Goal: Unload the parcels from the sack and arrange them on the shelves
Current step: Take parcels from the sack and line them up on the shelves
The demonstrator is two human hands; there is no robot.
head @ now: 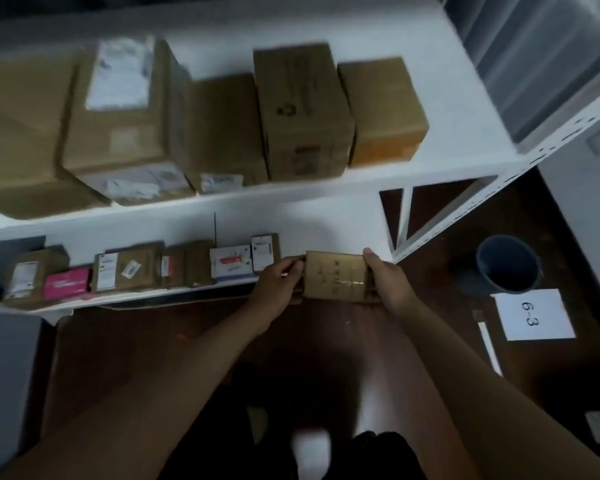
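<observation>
Your left hand (280, 279) and right hand (383, 276) pinch the ends of the small brown parcel (334, 277), lying sideways just right of the white box (264, 252) on the lower shelf (326, 223).

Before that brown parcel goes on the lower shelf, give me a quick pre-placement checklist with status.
1. Both hands grip the brown parcel: left hand, right hand: ok.
2. Free spot on the lower shelf right of the white-labelled parcel: ok.
3. Parcel held level: ok.
4. Label facing out: cannot tell, blurred.
5. Bucket clear of the path: ok.
</observation>
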